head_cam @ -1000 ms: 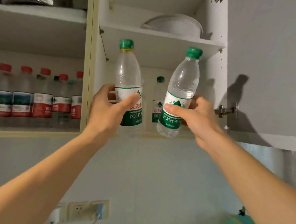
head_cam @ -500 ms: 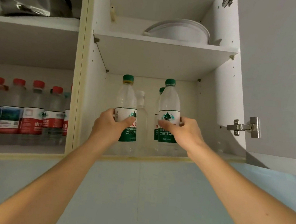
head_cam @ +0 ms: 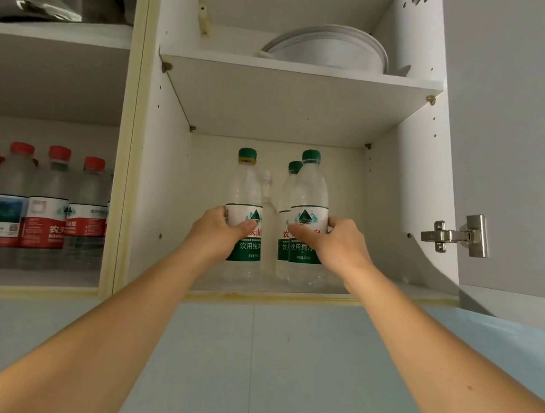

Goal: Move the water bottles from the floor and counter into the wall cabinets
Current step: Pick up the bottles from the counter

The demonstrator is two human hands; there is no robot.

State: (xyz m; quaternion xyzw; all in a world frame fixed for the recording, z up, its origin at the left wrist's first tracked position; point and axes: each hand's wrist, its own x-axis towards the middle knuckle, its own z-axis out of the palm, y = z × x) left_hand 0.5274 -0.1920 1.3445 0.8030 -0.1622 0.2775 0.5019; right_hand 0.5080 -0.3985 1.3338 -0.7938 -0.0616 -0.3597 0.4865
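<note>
I am now standing both bottles on the cabinet's lower shelf (head_cam: 390,287), where a second ago I was lifting them outside: left hand (head_cam: 216,230) fingers holding the left bottle (head_cam: 247,210), right hand (head_cam: 334,243) fingers holding the right bottle (head_cam: 309,210), so letting go is looking next.

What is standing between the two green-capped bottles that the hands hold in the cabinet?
In the head view, between the left bottle and the right bottle, a clear capless-looking bottle and another green-capped bottle stand further back.
</note>
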